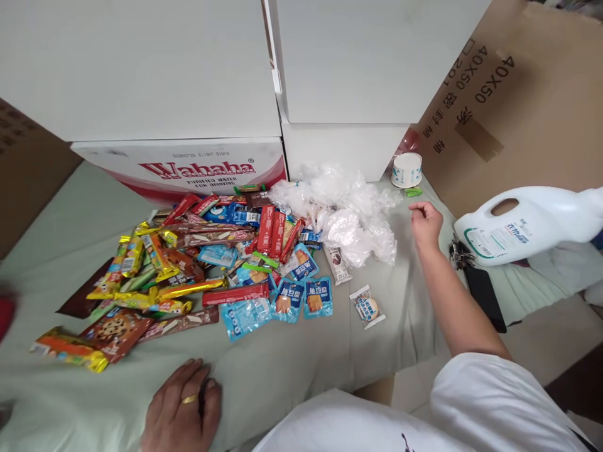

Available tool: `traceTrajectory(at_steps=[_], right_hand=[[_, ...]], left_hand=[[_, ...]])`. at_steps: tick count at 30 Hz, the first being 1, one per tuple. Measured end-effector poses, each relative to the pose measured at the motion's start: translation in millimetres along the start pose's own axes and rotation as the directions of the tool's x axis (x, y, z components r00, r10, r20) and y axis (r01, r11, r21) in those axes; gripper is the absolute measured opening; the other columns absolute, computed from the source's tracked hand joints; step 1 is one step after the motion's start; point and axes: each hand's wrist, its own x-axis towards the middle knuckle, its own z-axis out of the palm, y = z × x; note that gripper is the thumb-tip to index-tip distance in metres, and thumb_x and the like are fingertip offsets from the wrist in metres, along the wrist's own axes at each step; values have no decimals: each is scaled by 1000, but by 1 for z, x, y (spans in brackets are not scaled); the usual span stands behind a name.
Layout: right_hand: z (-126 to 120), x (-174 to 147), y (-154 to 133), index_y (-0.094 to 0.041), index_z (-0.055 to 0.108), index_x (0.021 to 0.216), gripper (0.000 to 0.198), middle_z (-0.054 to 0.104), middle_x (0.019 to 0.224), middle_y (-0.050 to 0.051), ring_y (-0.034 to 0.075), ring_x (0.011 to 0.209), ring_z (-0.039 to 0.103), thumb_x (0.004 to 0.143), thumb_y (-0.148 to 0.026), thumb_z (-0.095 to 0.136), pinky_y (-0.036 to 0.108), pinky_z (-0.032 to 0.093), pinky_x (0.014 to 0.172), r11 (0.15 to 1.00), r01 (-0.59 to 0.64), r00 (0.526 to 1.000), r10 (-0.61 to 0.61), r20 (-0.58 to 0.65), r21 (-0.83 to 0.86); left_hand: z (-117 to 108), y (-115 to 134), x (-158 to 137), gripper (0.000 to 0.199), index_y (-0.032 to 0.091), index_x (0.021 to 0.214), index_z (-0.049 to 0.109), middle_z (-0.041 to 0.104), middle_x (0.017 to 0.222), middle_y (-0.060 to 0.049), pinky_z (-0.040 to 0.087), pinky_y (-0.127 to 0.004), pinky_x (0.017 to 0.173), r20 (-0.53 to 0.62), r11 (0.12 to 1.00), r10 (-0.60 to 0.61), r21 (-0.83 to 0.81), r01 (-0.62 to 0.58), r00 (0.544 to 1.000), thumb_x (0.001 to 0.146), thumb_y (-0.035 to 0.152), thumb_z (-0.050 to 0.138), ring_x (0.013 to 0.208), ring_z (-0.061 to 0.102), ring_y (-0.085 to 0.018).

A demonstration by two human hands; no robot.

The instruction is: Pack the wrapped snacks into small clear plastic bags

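Note:
My left hand (183,407), with a gold ring on one finger, rests palm down on the pale green cloth (301,364), fingers slightly bent and holding nothing. In front of it lies a pile of packaged snacks: yellow wrappers (162,254), red bars (266,229), a brown cookie packet (117,331) and blue packets (318,296). My right hand (426,225) is held closed with its fingers pressed together; anything inside is hidden. Beyond it are a paper cup (406,171) and a small green packet (414,192). Crumpled clear plastic bags (346,210) lie to its left, above a single white-wrapped biscuit (367,307).
White boxes (179,69), one a Wahaha carton (198,168), stand at the back. A large brown cardboard box (532,107) stands at the right. A white detergent bottle (522,223) lies there on its side, beside keys (460,255) and a black phone (485,298).

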Motion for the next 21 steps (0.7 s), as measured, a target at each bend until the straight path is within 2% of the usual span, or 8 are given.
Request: traceTrajectory(at_steps=[3, 5, 7, 11, 14, 16, 19, 21], right_hand=[[-14, -39, 0, -18, 69, 103, 29, 70, 90, 7, 19, 77, 60, 85, -37, 58, 30, 48, 71, 985, -163, 981, 155, 114, 61], [-19, -57, -1, -18, 69, 101, 34, 71, 87, 7, 18, 73, 59, 75, -41, 71, 30, 49, 69, 959, -280, 925, 257, 280, 46], [-23, -71, -5, -18, 70, 92, 35, 70, 80, 5, 17, 68, 59, 66, -40, 79, 30, 48, 67, 943, -330, 871, 291, 396, 33], [-37, -93, -15, -20, 63, 81, 34, 62, 70, 1, 15, 65, 54, 69, -49, 76, 27, 44, 62, 952, -299, 896, 255, 363, 69], [-55, -107, -25, -23, 55, 81, 43, 49, 62, -5, 12, 57, 39, 77, -63, 69, 25, 34, 53, 958, -252, 924, 196, 329, 139], [-66, -115, -32, -23, 49, 72, 51, 39, 58, -7, 11, 55, 31, 75, -69, 71, 26, 27, 51, 978, -185, 921, 139, 365, 93], [-77, -122, -44, -23, 41, 60, 61, 33, 55, -6, 11, 58, 29, 74, -73, 72, 27, 25, 53, 996, -82, 912, 86, 400, -28], [-84, -126, -53, -23, 41, 61, 60, 33, 55, -6, 12, 58, 29, 79, -75, 66, 27, 26, 54, 994, -104, 922, 89, 377, 19]], left_hand=[[2, 1, -2, 19, 15, 109, 61, 69, 112, -20, 52, -50, 96, -21, 1000, -16, -26, 15, 1000, 98, 25, 50, 106, 66, -35], [3, 1, -2, 19, 14, 108, 62, 69, 112, -20, 52, -50, 96, -31, 999, -23, -37, 22, 999, 97, 25, 50, 107, 66, -36], [4, 1, -3, 19, 14, 107, 63, 69, 111, -20, 52, -50, 96, -44, 998, -27, -51, 25, 999, 97, 24, 50, 107, 66, -36], [4, 4, -3, 18, 13, 105, 64, 69, 109, -20, 52, -49, 97, -73, 997, -32, -77, 27, 997, 95, 22, 52, 108, 66, -36], [5, 6, -3, 19, 12, 105, 65, 69, 108, -20, 52, -48, 98, -71, 996, -42, -83, 36, 997, 95, 22, 51, 110, 66, -36], [6, 6, -4, 21, 12, 104, 65, 68, 109, -20, 52, -49, 99, -58, 995, -60, -83, 56, 997, 96, 23, 49, 111, 65, -36], [10, 5, -7, 24, 12, 104, 66, 68, 113, -21, 51, -50, 99, -19, 991, -103, -86, 101, 994, 97, 27, 47, 112, 64, -36], [9, 6, -10, 25, 13, 103, 66, 68, 114, -20, 51, -49, 99, -4, 982, -133, -134, 131, 991, 97, 29, 47, 111, 65, -35]])
